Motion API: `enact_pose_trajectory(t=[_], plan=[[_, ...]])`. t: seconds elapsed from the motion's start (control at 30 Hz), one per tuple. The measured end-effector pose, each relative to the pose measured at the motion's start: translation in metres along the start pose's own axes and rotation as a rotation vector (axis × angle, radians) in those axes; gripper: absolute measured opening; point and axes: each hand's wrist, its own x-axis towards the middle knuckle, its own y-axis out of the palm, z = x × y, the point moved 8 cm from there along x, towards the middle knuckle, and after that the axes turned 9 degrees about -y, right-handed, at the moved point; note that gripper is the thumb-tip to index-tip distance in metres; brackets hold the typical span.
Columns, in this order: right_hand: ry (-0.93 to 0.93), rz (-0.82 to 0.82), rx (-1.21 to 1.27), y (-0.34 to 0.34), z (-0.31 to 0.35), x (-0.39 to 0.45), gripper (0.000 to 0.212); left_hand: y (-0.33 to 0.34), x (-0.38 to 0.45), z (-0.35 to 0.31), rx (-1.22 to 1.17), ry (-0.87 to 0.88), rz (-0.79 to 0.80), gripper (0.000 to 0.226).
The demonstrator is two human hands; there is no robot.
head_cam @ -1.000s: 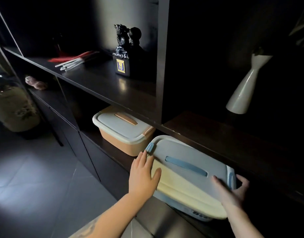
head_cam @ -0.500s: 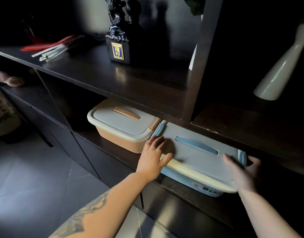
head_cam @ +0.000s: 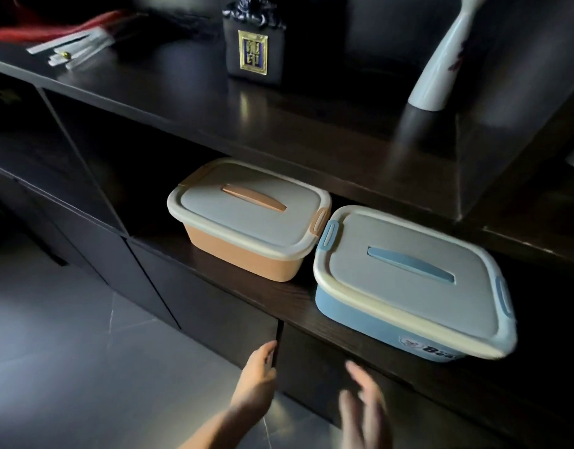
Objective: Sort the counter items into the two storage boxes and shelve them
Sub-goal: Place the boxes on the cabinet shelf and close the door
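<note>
At the far left of the upper shelf [head_cam: 169,102] lies a bundle of white sticks with red cloth [head_cam: 68,43], its length running from the front left toward the back right. Further along that shelf stands a dark statue base with a gold-framed plaque [head_cam: 252,53], and toward the right a white vase [head_cam: 441,66] leans with its neck rising up out of sight.

On the lower shelf [head_cam: 279,296], under that board, sits the orange box [head_cam: 247,251] with its pale lid closed. Its long side runs from the back left toward the front right, and the orange handle on the lid follows the same line. An orange clip on its right end sits just beside a blue clip on the next box; I cannot tell whether the two touch.

My left hand [head_cam: 256,374] hangs below the shelf edge, in front of the dark cabinet doors, fingers straight and relaxed, holding nothing, tips pointing up toward the shelf.

My right hand [head_cam: 363,403] is just to the right of it, blurred, fingers spread and loose, also empty and clear of both boxes.

The blue box [head_cam: 408,286] stands on the same lower shelf to the right of the orange one, lid closed. Its long side also runs back left to front right, as does the blue handle on top. Its front right corner juts past the shelf edge, with a printed label showing on the blue wall.
</note>
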Motion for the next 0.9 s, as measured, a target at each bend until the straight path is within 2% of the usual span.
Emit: enact_pose_trajectory(t=[0.07, 0.1, 0.17, 0.3, 0.5, 0.67, 0.77, 0.9], plan=[[-0.284, 0.241, -0.246, 0.049, 0.015, -0.008, 0.044, 0.009, 0.014, -0.005, 0.008, 0.024, 0.065, 0.062], [-0.339, 0.403, -0.314, 0.074, 0.017, -0.007, 0.050, 0.012, 0.018, -0.007, -0.022, 0.026, 0.099, 0.062], [-0.353, 0.576, -0.444, 0.101, 0.010, 0.006, 0.063, 0.017, 0.028, -0.009, -0.075, 0.043, 0.158, 0.062], [-0.312, 0.700, -0.730, 0.120, -0.013, 0.024, 0.078, 0.020, 0.042, -0.005, -0.058, 0.065, 0.180, 0.069], [-0.246, 0.690, -0.902, 0.128, -0.018, 0.021, 0.092, 0.021, 0.045, -0.013, -0.062, 0.075, 0.207, 0.073], [-0.203, 0.577, -0.857, 0.129, -0.008, 0.026, 0.083, 0.022, 0.046, -0.007, -0.232, 0.000, 0.270, 0.069], [-0.206, 0.615, -0.829, 0.127, -0.006, 0.021, 0.081, 0.017, 0.043, -0.005, -0.354, -0.036, 0.271, 0.053], [-0.243, 0.617, -0.822, 0.128, -0.001, 0.000, 0.083, 0.008, 0.034, 0.005, -0.461, 0.003, 0.247, 0.025]])
